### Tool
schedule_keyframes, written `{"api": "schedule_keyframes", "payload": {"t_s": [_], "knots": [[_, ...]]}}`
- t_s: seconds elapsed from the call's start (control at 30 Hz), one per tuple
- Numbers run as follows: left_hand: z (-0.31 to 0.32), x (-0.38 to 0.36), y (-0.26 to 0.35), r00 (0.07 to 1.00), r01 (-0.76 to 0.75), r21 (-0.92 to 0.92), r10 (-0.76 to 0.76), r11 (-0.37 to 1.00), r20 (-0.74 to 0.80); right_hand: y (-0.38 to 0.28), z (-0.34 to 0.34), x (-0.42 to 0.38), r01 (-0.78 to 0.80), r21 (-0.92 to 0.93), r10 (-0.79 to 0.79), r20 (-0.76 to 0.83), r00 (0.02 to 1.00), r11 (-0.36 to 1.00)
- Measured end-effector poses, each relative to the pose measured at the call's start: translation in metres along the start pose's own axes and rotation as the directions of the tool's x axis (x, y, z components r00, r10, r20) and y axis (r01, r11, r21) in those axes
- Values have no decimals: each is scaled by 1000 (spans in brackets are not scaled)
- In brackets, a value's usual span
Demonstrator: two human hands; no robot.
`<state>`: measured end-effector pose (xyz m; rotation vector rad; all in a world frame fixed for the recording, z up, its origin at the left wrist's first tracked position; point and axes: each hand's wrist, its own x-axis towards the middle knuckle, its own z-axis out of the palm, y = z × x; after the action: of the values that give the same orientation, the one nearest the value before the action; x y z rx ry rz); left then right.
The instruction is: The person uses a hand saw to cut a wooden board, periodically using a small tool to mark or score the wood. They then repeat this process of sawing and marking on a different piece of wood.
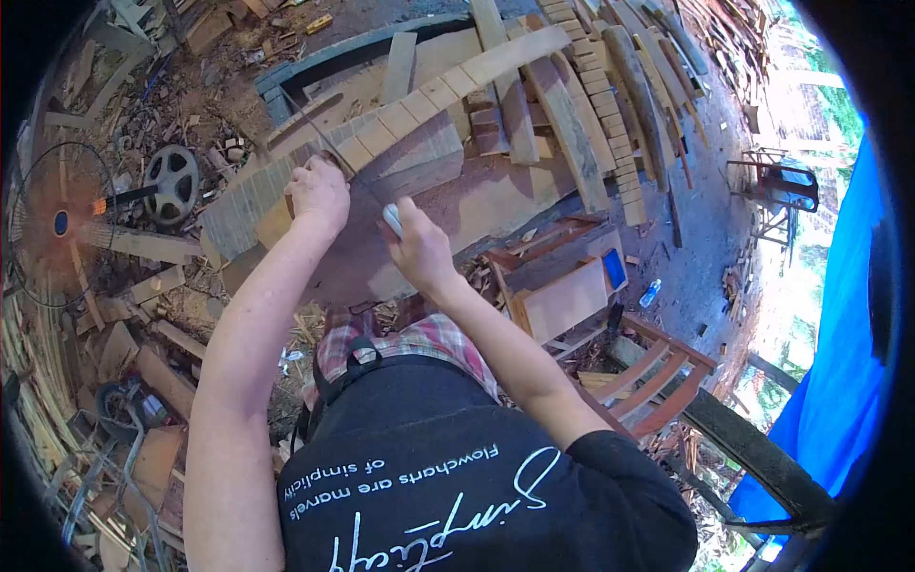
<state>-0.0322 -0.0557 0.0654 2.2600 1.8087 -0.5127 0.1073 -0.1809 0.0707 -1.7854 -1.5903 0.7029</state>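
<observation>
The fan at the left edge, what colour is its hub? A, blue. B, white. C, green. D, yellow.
A: the fan shows a small blue hub at the centre of its rusty orange blades, behind a wire guard, left of the left hand.

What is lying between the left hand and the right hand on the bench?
In the head view, only bare reddish board shows between the left hand and right hand, crossed by a thin dark tool blade.
</observation>
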Motion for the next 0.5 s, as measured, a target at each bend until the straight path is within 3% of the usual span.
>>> {"api": "schedule_keyframes", "payload": {"t_s": [0.07, 0.2, 0.3, 0.5], "knots": [[1, 4, -1, 1000, 0, 5, 0, 1000, -8, -2, 7, 10, -22, -37, 23, 27, 999, 999], [5, 6, -1, 1000, 12, -18, -12, 1000, -28, 16, -41, -75, -51, 11, 50, 34, 998, 999], [7, 5, -1, 1000, 4, 4, -4, 1000, -13, 11, -52, -85, -106, 2, 106, 75, 992, 994], [14, 6, -7, 997, -5, 12, 6, 1000, -82, -9, 6, 18, -20, 3, 20, 18, 1000, 1000]]}}
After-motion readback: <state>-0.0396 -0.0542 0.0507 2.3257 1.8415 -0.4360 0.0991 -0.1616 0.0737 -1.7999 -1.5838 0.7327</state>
